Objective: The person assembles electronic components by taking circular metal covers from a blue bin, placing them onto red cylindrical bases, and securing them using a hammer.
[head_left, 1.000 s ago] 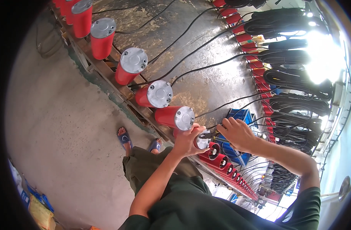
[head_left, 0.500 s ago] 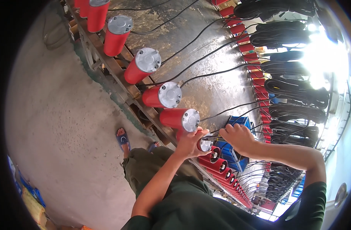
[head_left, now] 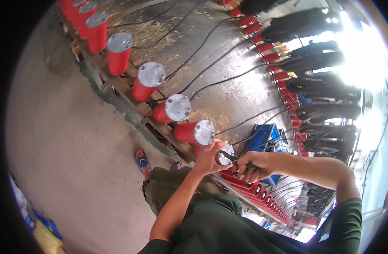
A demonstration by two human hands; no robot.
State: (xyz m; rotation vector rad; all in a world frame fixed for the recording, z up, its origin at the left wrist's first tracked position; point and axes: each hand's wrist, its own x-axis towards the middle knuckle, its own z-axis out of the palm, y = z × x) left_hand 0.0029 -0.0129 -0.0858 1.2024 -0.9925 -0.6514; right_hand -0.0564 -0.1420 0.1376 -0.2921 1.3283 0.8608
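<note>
At the near end of the wooden rack (head_left: 117,82), the left hand (head_left: 207,155) wraps around a red motor cylinder (head_left: 223,155) with a silver cap. The right hand (head_left: 255,165), just beside it, is clenched on a green-handled tool (head_left: 238,160) whose tip meets the cap.

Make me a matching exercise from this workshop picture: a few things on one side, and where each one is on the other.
Things:
1. left hand
2. right hand
3. blue crate
4. sandal

Places:
A. on the concrete floor
B. gripping a green-handled tool
C. on the wet bench among black cables
D. wrapped around a red cylinder with a silver cap

Pairs: 1-D, 2-B, 3-C, 4-A
</note>
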